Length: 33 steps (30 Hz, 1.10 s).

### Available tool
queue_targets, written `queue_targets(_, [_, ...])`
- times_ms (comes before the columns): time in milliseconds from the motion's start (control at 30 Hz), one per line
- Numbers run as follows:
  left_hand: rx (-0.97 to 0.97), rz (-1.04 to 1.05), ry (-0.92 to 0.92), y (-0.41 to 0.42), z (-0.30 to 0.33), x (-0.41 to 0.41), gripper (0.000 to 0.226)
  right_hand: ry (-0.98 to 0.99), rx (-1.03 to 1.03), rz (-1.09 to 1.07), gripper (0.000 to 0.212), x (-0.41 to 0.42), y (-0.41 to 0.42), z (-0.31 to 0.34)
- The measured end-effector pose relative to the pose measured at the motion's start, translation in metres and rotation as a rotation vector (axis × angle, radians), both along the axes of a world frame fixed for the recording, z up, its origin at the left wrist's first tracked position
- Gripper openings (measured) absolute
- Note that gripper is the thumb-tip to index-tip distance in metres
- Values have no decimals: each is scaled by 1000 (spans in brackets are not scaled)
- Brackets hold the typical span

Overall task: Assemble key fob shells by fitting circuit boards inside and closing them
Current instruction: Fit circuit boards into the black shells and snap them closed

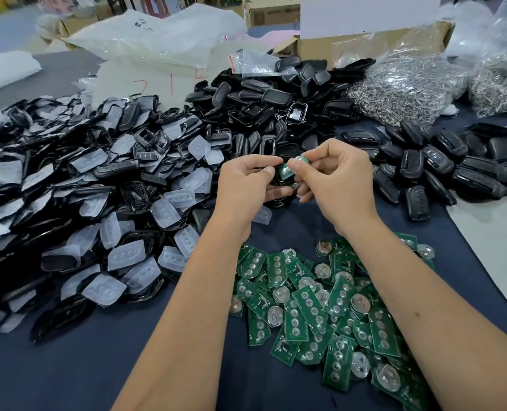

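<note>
I observe the left hand (246,180) gripping a black shell half (279,185), fingers curled under it and thumb on its top edge, held above the tabletop (98,366). The right hand (332,182) pinches a green circuit board (288,169) between thumb and forefinger, its lower end touching the shell's open cavity, its upper end tilted up. I judge the board is only partly seated. Risk: if pressed down while skewed, it may jam against the shell wall or bend; the shell's interior is hidden, so I cannot confirm alignment. A slip could drop the board into the pile of boards (329,307) below. Finished fobs (442,170) lie to the right, unfilled shells with clear pads (98,203) to the left.
</note>
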<state>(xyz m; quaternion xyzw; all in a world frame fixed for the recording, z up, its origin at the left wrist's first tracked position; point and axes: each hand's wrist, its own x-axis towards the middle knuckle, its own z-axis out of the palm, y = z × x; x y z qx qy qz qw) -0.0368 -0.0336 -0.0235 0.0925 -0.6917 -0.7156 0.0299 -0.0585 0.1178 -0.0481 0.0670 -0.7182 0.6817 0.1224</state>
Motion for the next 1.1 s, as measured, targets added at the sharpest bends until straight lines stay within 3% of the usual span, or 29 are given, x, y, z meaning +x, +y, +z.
queue_targets(300, [84,-12,8,0,0,-1,25,34,27,-4,17,1,-2,1])
queue_targets(833, [24,33,40,2,0,1,27,3,48,-44,19,1,-3,0])
queue_targets(1100, [-79,78,72,3,-8,0,14,12,144,-3,21,2,-1,1])
